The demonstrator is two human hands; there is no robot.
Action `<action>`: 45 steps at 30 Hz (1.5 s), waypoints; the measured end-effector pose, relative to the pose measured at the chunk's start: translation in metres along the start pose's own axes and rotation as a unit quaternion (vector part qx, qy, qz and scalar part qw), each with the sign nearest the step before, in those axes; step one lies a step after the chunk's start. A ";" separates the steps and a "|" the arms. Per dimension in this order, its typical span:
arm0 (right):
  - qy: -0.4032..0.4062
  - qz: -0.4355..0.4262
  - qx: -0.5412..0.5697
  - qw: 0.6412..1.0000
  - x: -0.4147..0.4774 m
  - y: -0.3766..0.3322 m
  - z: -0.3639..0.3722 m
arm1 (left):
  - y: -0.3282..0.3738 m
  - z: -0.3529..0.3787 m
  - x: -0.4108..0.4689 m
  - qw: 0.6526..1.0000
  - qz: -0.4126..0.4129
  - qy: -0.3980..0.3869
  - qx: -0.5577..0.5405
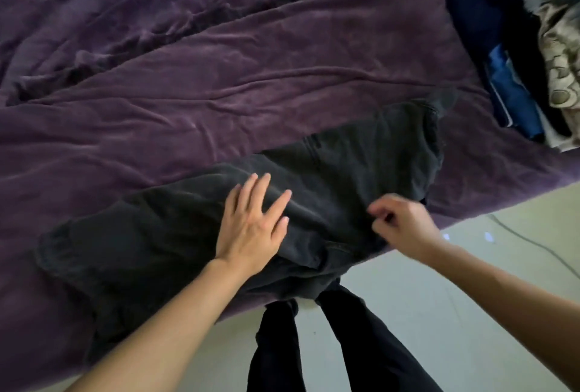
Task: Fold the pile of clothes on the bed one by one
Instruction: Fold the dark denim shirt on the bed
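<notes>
A dark grey-black pair of trousers (329, 184) lies spread along the near edge of the bed, one end at the left, the other reaching toward the right. My left hand (254, 225) rests flat on its middle, fingers straight and spread. My right hand (398, 222) is just to the right, fingers curled and pinching the cloth near the bed's edge. A pile of clothes (514, 56) in blue, black and a beige print sits at the bed's far right.
The bed is covered by a wrinkled purple blanket (219, 84). Pale floor (439, 297) shows below the bed's edge, with a thin cable at the right. My own dark-trousered legs (345, 344) stand against the bed.
</notes>
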State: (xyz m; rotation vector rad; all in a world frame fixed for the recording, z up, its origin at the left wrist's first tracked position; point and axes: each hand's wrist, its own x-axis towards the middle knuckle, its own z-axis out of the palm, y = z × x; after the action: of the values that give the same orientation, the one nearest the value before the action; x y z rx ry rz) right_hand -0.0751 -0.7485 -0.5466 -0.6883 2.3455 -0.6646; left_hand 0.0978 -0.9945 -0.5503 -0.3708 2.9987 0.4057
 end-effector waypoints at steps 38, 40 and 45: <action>0.032 -0.081 -0.045 0.995 0.013 -0.074 0.020 | 0.010 0.006 -0.049 0.986 -0.161 0.040 -0.028; 0.012 0.027 -0.026 0.999 0.030 -0.059 0.015 | -0.001 0.031 -0.061 0.982 -0.177 -0.066 0.018; -0.173 0.281 0.308 0.892 0.050 -0.039 0.038 | -0.028 0.068 -0.043 0.967 -0.182 -0.164 0.061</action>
State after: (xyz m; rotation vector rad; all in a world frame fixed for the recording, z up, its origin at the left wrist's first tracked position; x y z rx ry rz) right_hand -0.0721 -0.8185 -0.5694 0.1549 1.7179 -0.8608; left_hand 0.1503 -0.9929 -0.6176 -0.7453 2.5446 0.2183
